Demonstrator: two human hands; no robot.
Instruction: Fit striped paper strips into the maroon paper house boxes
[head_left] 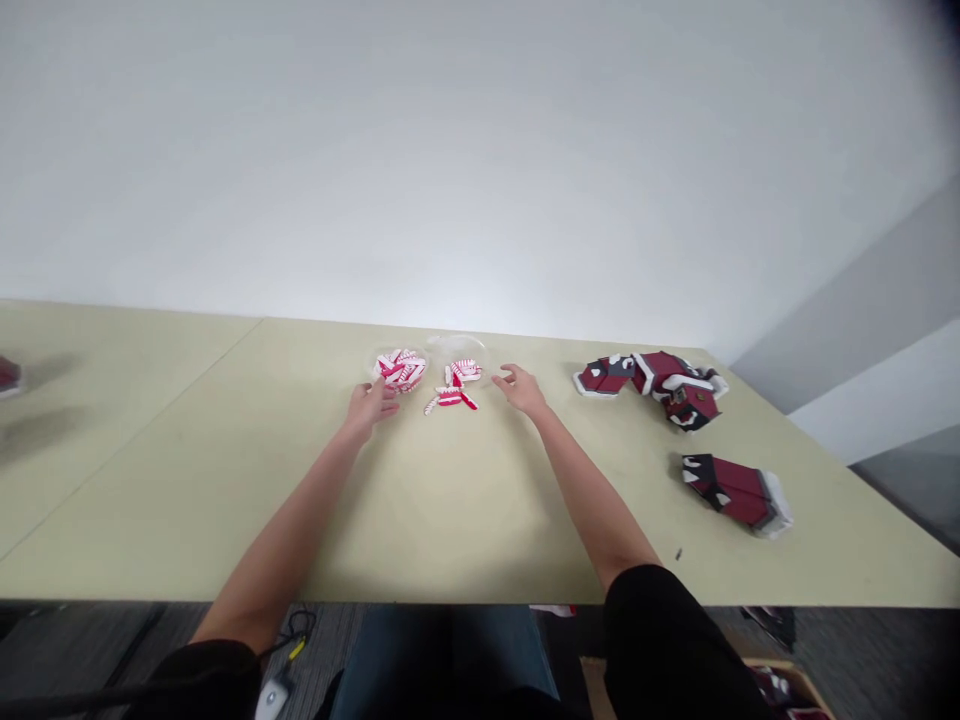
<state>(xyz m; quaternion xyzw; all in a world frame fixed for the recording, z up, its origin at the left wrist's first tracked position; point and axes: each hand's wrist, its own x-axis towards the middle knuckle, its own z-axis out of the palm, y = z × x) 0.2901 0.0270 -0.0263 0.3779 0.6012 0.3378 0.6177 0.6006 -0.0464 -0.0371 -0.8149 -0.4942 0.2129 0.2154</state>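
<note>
Black sleeves [675, 640] and blue jeans [442, 660] lay nearest the camera, below and at the counter's [450, 500] front edge. Left hand [367, 407]: thumb and fingers parted, at the near side of the heaped red-and-white pieces [401, 370]; contact could not be told. Right hand [520, 387]: loosely curled, thumb and fingers apart, nothing held, just right of a clear dish [480, 347]. Loose red-and-white pieces [450, 397] lay on the counter between the hands. Dark red models [739, 492] stood to the right.
</note>
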